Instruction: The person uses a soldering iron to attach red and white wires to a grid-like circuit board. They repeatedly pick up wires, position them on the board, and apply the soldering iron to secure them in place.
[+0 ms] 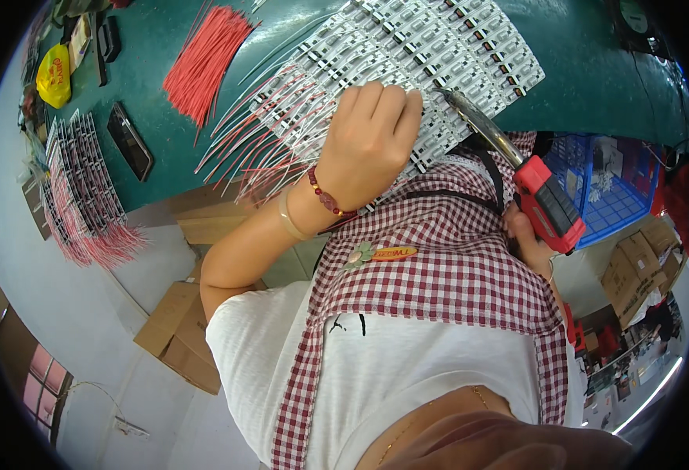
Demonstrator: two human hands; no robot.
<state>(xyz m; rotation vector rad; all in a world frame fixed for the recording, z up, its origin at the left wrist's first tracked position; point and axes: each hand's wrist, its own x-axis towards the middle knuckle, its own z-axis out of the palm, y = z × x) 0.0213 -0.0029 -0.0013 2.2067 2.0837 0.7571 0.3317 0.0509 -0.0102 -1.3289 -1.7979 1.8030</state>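
Note:
A large panel of small white circuit boards [470, 47] lies at the edge of the green table, tilted across it. My left hand [372, 141] rests over its near left part, fingers curled down; whatever is between the fingertips is hidden. In my right hand [526, 241] is a red and black soldering gun [550, 205], its metal barrel pointing up and left. The tip is close to the boards, just right of my left fingers; contact cannot be made out. Red and pale wires [239, 145] fan out from the panel's left side.
A bundle of loose red wires [207, 63] lies on the green table [297, 16]. A phone [131, 142], a wired board stack [78, 184] and a yellow bag [54, 76] are further left. At right stands a blue plastic basket [615, 204], with cardboard boxes [634, 270] below.

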